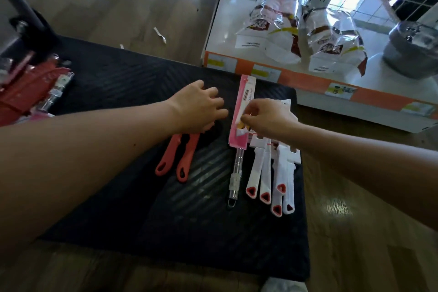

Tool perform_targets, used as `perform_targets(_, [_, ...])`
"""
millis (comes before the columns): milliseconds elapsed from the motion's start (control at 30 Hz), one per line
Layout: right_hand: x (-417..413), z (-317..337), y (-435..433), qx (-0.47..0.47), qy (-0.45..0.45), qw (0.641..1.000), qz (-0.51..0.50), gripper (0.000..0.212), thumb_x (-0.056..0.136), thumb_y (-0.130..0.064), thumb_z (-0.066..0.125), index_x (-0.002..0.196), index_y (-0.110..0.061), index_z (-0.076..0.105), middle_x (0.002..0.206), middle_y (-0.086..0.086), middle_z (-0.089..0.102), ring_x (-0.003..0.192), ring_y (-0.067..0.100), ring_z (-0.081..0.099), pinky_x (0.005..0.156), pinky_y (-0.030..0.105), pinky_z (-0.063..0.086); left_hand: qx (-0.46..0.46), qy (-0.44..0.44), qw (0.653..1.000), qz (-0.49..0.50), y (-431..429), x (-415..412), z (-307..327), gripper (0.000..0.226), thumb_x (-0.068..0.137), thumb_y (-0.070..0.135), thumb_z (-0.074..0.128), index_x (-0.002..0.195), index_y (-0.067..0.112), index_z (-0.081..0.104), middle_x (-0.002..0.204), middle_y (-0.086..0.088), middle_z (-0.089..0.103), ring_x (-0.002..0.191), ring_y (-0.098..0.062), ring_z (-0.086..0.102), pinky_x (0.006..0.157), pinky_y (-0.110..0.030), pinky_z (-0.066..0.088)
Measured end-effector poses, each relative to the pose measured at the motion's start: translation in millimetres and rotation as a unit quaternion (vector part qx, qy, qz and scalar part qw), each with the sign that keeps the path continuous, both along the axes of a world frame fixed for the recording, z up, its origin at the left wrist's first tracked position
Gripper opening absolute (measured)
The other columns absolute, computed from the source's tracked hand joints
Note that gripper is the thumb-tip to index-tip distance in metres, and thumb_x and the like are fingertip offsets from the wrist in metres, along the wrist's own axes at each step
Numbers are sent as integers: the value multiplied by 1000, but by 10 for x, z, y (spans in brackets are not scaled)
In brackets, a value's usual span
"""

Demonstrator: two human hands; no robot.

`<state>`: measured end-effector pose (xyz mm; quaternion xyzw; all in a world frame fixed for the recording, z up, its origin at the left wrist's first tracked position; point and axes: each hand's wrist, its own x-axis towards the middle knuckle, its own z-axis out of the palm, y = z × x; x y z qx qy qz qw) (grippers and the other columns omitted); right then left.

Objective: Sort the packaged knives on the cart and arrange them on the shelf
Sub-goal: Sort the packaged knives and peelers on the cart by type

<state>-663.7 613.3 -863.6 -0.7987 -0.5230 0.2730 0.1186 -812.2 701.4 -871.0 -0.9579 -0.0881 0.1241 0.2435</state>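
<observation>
Right hand [267, 117] pinches the pink-packed knife [243, 104] on the cart [118, 197]; left hand [198, 106] covers the orange knives [176, 161] — grip unclear. A sloppy tug could knock the white knives [266, 173] out of line.

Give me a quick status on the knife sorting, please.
Right hand pinching pink-packaged knife. Left hand covering coral-handled knives. White-handled knives grouped alongside. Nothing in the way.

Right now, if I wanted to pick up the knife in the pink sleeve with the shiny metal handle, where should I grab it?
Probably the bare steel handle, from above and from its left. It sticks out of the pink sleeve toward the person, flat on the black mat, with open mat on that side; the white-handled knives crowd its right. The right hand pinches the sleeve.
</observation>
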Motion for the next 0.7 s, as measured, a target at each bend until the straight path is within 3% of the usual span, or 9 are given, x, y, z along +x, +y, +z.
perform_targets(133, [-288, 26, 291, -3, -31, 998, 54, 17, 89, -27, 57, 98, -14, 63, 96, 4, 64, 90, 17, 61, 79, 33, 52, 7, 2, 996, 86, 131, -298, 86, 42, 98, 35, 33, 138, 21, 34, 141, -4, 43, 126, -25, 43, 91, -36, 39])
perform_targets(233, [-521, 16, 474, 4, -39, 996, 85, 13, 88, -27, 57, 92, -15, 63, 88, 0, 60, 82, 14, 57, 71, 27, 44, 7, -1, 990, 138, 231, -568, 120, 41, 98, 38, 32, 135, 21, 37, 137, -3, 46, 124, -25, 45, 90, -36, 39])
perform_targets(333, [-740, -26, 612, 7, -42, 994, 105, 17, 88, -25, 58, 98, -14, 66, 97, 3, 64, 84, 14, 57, 76, 27, 48, 13, 3, 980, 200, 351, -861, 145, 42, 97, 41, 34, 134, 21, 39, 133, -4, 50, 121, -26, 48, 88, -36, 40])
perform_targets(567, [-1347, -92, 988, 64, -33, 980, 186, 35, 87, -26, 57, 121, -17, 57, 118, 5, 62, 111, 22, 56, 92, 34, 47, -36, -45, 935, 350, 499, -1490, 122, 39, 95, 45, 35, 120, 19, 51, 124, -5, 59, 116, -27, 53, 79, -33, 40])
perform_targets(700, [-1769, -148, 1250, 74, -24, 973, 219, 39, 87, -27, 56, 124, -17, 54, 122, 5, 59, 113, 23, 54, 89, 32, 45, -58, -84, 891, 443, 610, -1908, 236, 38, 94, 46, 38, 114, 19, 55, 118, -11, 60, 111, -31, 57, 73, -32, 38])
